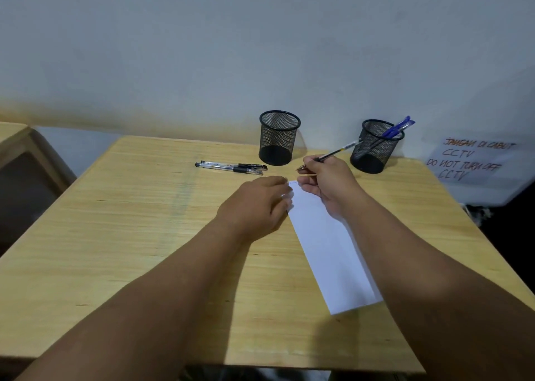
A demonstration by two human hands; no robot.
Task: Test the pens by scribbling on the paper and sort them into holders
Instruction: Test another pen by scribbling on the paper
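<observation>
A folded white paper (330,250) lies on the wooden table (139,236), running from the middle toward the near right. My left hand (254,204) rests palm down on the paper's far left corner, its fingers curled. My right hand (327,183) grips a black pen (338,151), whose tip hangs just above the table beyond the paper's far edge. Two black-capped pens (231,167) lie side by side to the left. Of the two black mesh holders, the left holder (279,137) looks empty and the right holder (376,146) has blue pens (398,127) in it.
A wall runs directly behind the table's far edge. A handwritten paper sign (472,160) hangs low at the right. Another wooden piece of furniture (17,149) stands at the far left, separated by a gap.
</observation>
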